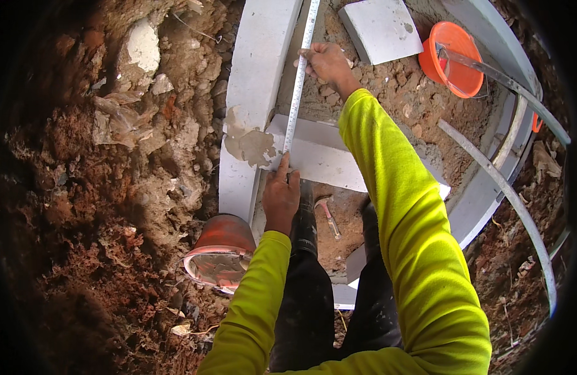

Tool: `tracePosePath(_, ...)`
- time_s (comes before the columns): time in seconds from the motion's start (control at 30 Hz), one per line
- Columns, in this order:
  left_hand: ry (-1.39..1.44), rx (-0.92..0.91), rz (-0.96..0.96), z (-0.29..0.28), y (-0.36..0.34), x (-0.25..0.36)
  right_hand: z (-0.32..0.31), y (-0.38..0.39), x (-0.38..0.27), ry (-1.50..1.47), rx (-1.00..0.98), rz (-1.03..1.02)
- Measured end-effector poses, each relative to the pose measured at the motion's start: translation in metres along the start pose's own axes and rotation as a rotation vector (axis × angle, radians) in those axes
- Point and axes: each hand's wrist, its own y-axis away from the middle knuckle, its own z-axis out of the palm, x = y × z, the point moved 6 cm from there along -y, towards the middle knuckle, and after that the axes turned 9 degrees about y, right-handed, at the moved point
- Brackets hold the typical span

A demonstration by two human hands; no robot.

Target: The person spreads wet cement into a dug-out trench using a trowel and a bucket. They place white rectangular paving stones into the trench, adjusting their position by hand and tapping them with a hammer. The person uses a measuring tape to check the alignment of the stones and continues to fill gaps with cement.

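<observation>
While my right grip (328, 64) pinches the tape (294, 106) beyond the block (323, 160), my left grip (281, 199), hold unclear, touches it at the block; apparent measuring next needs tautness.

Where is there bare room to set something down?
The long left block is bare beyond its mortar patch, left of the tape measure; a smaller bare patch lies between mortar and red bucket. Crowded: right, around the orange bucket and grey strips; between the legs, a hammer.

Yellow-green long sleeves (407, 212), wrinkled; dark trousers (306, 306), pale-flecked; bare fingers (283, 165).
</observation>
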Motion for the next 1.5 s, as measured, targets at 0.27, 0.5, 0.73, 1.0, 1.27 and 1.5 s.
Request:
tracePosePath(0.27,0.068,-0.022,0.01,-0.002,-0.003,-0.006,-0.001,-0.003,0.004,0.03,0.013,-0.012)
tracePosePath(0.5,0.101,-0.015,0.061,0.001,-0.004,-0.005,0.0,-0.006,0.008,-0.012,-0.01,-0.026)
tracePosePath(0.73,0.003,-0.026,-0.004,0.005,-0.005,0.0,-0.01,-0.006,0.004,0.105,-0.035,-0.008)
tracePosePath(1.0,0.026,-0.015,0.016,0.006,-0.006,-0.009,-0.01,-0.004,-0.001,0.036,-0.044,-0.021)
tracePosePath(1.27,-0.043,0.017,0.059,-0.003,-0.004,0.0,-0.007,-0.007,0.002,0.037,-0.032,-0.028)
tracePosePath(1.5,0.01,0.038,0.067,0.0,-0.006,-0.016,-0.007,-0.004,0.006,0.0,-0.025,-0.016)
